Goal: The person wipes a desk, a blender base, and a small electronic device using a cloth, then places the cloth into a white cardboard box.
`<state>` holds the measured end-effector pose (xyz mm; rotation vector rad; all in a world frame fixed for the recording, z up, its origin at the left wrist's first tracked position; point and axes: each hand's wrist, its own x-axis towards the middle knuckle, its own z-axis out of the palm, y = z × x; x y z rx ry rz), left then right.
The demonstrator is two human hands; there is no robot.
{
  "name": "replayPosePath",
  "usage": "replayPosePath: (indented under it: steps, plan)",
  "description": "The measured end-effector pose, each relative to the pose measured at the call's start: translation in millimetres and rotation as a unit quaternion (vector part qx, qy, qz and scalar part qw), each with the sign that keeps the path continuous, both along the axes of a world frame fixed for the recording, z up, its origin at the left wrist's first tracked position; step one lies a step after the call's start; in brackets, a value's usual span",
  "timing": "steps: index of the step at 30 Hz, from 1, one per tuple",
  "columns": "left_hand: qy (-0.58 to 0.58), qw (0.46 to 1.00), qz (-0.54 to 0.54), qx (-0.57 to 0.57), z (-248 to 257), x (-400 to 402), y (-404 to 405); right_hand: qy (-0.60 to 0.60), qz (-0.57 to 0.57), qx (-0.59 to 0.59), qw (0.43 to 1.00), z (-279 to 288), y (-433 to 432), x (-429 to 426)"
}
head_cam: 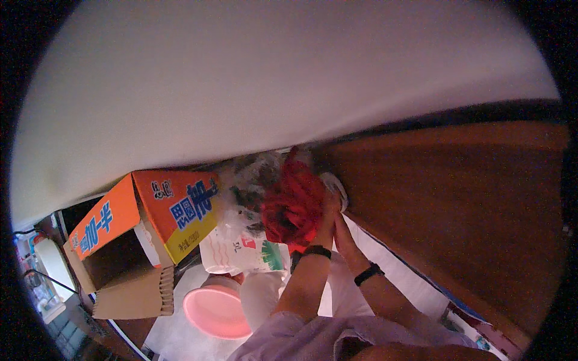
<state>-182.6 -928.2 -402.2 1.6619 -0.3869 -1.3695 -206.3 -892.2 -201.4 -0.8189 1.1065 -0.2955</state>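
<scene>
My hands are close together near the centre, both wearing dark wristbands. The left hand (328, 219) is against the right side of a crumpled red plastic bag (293, 205). Just beside it, the right hand (341, 237) reaches up along the wooden panel. Around the fingertips shows a white looped piece (335, 185), maybe cloth or a strap. The fingers are blurred and partly hidden, so their grip is unclear. Left of the red bag lies a clear plastic bag (246, 185) with dark contents. Below that is a white printed package (226, 250) with a green leaf design.
An open orange and yellow cardboard carton (180, 207) stands at left, its flap hanging out. A pink plastic basin (216, 311) is at the lower middle. A brown wooden panel (451, 194) bounds the right; a pale, wall-like surface (271, 81) fills the top.
</scene>
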Motion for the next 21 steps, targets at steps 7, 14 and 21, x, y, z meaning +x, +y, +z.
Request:
replayPosePath:
  steps: [7, 14, 21]
  plan:
    - [-0.019, 1.000, 0.004, 0.001, 7, 18, 3, 0.005, -0.009, 0.043, 0.999, -24, -10, 11]
    - [-0.007, 0.999, 0.003, -0.041, 42, -9, 13, 0.043, -0.120, -0.029, 0.991, 19, -21, 20]
    - [-0.059, 0.973, 0.049, -0.218, 235, 50, -29, -0.022, -0.122, -0.140, 0.982, 77, -8, 8]
